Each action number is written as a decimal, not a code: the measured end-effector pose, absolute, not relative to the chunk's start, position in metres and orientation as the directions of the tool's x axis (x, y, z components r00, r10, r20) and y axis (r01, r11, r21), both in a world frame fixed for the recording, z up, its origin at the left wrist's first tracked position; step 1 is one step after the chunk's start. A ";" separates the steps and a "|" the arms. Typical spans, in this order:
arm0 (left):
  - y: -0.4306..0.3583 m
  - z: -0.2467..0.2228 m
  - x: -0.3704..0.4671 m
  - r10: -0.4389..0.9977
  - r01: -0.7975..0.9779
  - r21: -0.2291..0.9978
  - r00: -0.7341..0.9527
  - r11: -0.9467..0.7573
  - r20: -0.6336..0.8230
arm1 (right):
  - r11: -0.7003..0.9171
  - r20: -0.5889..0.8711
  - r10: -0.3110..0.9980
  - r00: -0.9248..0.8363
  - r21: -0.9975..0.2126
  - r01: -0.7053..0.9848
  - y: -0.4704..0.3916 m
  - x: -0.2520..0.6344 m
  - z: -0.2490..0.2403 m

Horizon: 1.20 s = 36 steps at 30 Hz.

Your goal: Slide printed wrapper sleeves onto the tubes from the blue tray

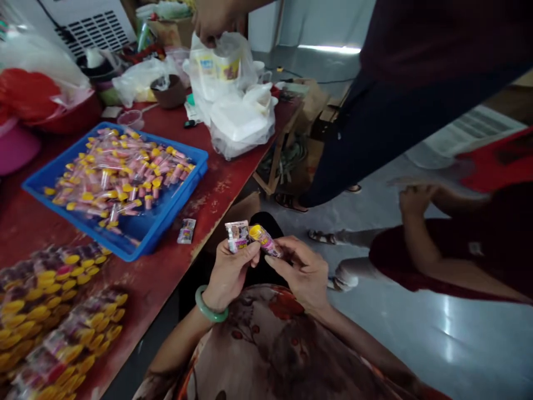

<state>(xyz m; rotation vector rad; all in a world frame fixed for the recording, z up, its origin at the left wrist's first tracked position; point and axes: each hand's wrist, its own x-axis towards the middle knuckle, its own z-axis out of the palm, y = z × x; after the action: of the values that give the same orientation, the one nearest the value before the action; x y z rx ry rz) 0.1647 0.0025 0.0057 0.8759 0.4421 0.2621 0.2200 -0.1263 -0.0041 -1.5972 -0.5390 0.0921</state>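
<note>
Above my lap, my left hand (234, 266) pinches a small printed sachet (238, 234), its thumb reaching over to a small tube with a yellow cap (265, 240). The fingers of my right hand (303, 269) are closed on the lower end of that tube, which is tilted, cap up and to the left. A similar loose sachet (186, 231) lies on the red table (208, 191) near its edge. To the left stands a blue tray (166, 222) heaped with pink, yellow-capped tubes (120, 172).
Rows of yellow-capped packs (62, 328) cover the near left of the table. Another person's hand (219, 22) grips a plastic bag (241, 111) of food containers at the far end. A second person (449, 250) is on the right. Bowls and bags crowd the back.
</note>
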 end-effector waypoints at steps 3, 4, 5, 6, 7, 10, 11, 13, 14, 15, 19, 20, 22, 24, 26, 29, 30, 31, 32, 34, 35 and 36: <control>0.002 0.007 0.161 0.421 -0.058 0.787 0.868 0.614 -0.265 | -0.003 0.242 0.410 0.879 -0.964 0.266 -0.124 0.215 -0.005; 0.003 0.008 0.159 0.427 -0.066 0.785 0.865 0.616 -0.263 | 0.003 0.244 0.417 0.876 -0.964 0.266 -0.123 0.213 -0.004; 0.003 0.009 0.158 0.435 -0.077 0.781 0.862 0.619 -0.259 | 0.012 0.250 0.424 0.870 -0.963 0.271 -0.122 0.212 -0.004; 0.004 0.009 0.156 0.442 -0.087 0.778 0.859 0.622 -0.257 | 0.019 0.261 0.430 0.864 -0.960 0.280 -0.120 0.210 -0.004; 0.005 0.010 0.154 0.449 -0.095 0.776 0.856 0.623 -0.256 | 0.022 0.272 0.433 0.859 -0.956 0.292 -0.119 0.209 -0.004; 0.009 0.011 0.148 0.464 -0.112 0.774 0.850 0.623 -0.250 | 0.002 0.291 0.444 0.847 -0.946 0.323 -0.115 0.204 -0.003; 0.010 0.011 0.146 0.467 -0.119 0.774 0.850 0.622 -0.244 | -0.004 0.293 0.450 0.844 -0.944 0.330 -0.114 0.202 -0.002; 0.012 0.011 0.141 0.475 -0.137 0.770 0.849 0.623 -0.233 | -0.008 0.301 0.470 0.830 -0.939 0.345 -0.112 0.199 -0.002; 0.013 0.011 0.139 0.481 -0.149 0.769 0.847 0.622 -0.226 | -0.003 0.310 0.477 0.822 -0.935 0.355 -0.111 0.198 -0.002; 0.015 0.011 0.136 0.492 -0.163 0.769 0.843 0.618 -0.217 | 0.002 0.323 0.476 0.818 -0.931 0.366 -0.110 0.198 -0.002; 0.022 0.013 0.127 0.543 -0.210 0.788 0.820 0.579 -0.181 | 0.003 0.368 0.436 0.821 -0.913 0.408 -0.104 0.198 -0.001; 0.024 0.013 0.124 0.553 -0.217 0.792 0.815 0.571 -0.175 | 0.002 0.372 0.428 0.824 -0.912 0.411 -0.102 0.199 0.000; 0.028 0.014 0.120 0.568 -0.226 0.797 0.805 0.560 -0.171 | 0.012 0.365 0.420 0.831 -0.918 0.397 -0.098 0.201 0.001; 0.031 0.015 0.116 0.582 -0.233 0.801 0.796 0.551 -0.169 | 0.031 0.341 0.426 0.838 -0.931 0.364 -0.094 0.202 0.002; 0.033 0.015 0.113 0.590 -0.239 0.804 0.790 0.545 -0.165 | 0.056 0.307 0.428 0.850 -0.948 0.314 -0.091 0.203 0.002; 0.035 0.015 0.111 0.595 -0.244 0.803 0.787 0.544 -0.164 | 0.119 0.256 0.427 0.867 -0.967 0.227 -0.087 0.207 0.002; 0.035 0.015 0.110 0.594 -0.244 0.799 0.787 0.549 -0.168 | 0.137 0.243 0.430 0.870 -0.969 0.203 -0.086 0.208 0.002; 0.034 0.015 0.110 0.593 -0.246 0.794 0.787 0.556 -0.171 | 0.155 0.236 0.438 0.867 -0.970 0.186 -0.084 0.210 0.002; 0.034 0.015 0.110 0.593 -0.252 0.787 0.787 0.563 -0.173 | 0.175 0.234 0.452 0.861 -0.969 0.172 -0.083 0.213 0.003; 0.034 0.015 0.109 0.593 -0.267 0.772 0.787 0.576 -0.170 | 0.227 0.246 0.488 0.838 -0.962 0.150 -0.079 0.219 0.006; 0.034 0.015 0.109 0.593 -0.273 0.768 0.788 0.579 -0.168 | 0.255 0.255 0.514 0.819 -0.957 0.138 -0.078 0.222 0.007; 0.034 0.015 0.108 0.590 -0.271 0.767 0.790 0.582 -0.168 | 0.278 0.262 0.545 0.796 -0.953 0.123 -0.076 0.226 0.009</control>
<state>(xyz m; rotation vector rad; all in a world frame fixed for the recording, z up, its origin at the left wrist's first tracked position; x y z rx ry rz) 0.1083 0.0339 0.0148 0.8035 0.4348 0.5214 0.2262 -0.0758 0.0093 -1.2779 -0.6264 0.3093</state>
